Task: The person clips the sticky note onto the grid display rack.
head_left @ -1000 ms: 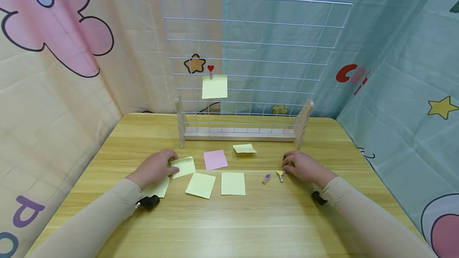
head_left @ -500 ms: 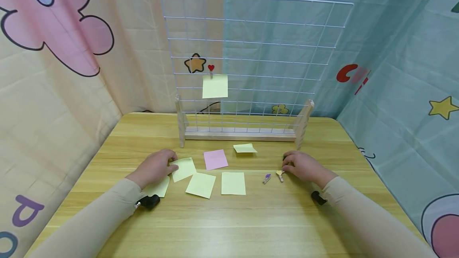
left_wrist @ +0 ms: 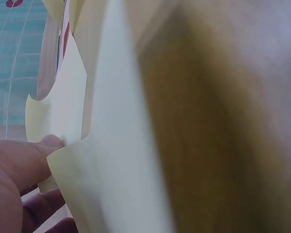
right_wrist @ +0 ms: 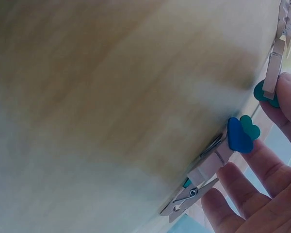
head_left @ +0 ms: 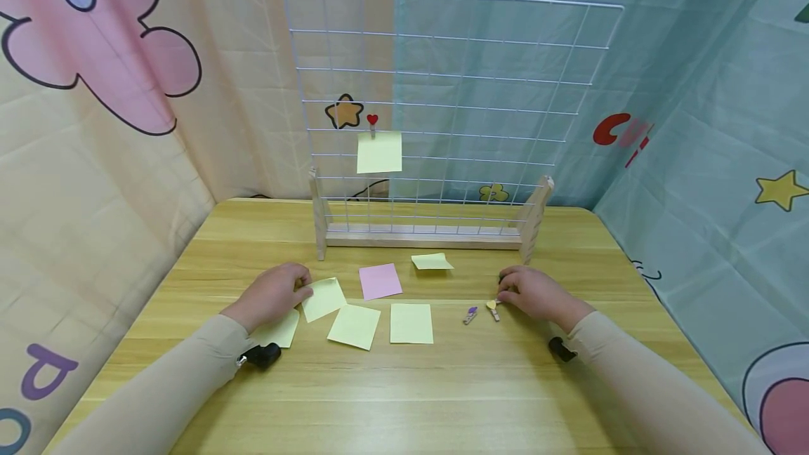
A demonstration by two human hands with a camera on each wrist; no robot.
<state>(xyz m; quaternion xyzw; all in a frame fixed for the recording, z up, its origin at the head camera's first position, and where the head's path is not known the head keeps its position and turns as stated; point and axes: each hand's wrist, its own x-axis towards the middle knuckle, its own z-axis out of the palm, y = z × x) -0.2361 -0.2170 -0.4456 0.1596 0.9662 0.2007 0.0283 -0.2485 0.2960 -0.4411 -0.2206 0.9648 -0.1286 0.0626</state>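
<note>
My left hand pinches the left edge of a pale yellow sticky note; its thumb lies on the paper in the left wrist view. Under that wrist, another yellow note is partly covered. On the right, my right hand is low over the table with curled fingers. The right wrist view shows its thumb and index finger pinching a small wooden clothespin by its green heart. Its other fingers lie beside a clothespin with a blue heart. Left of the thumb lie a yellow-topped clothespin and a purple-topped one.
Two yellow notes, a pink note and a curled yellow note lie mid-table. Behind them stands a white wire grid on a wooden base. A red heart clip holds a yellow note on it.
Both hands stay almost in place. The left thumb has slid slightly left along its note, and the yellow-topped clothespin has shifted slightly left beside the right thumb.
</note>
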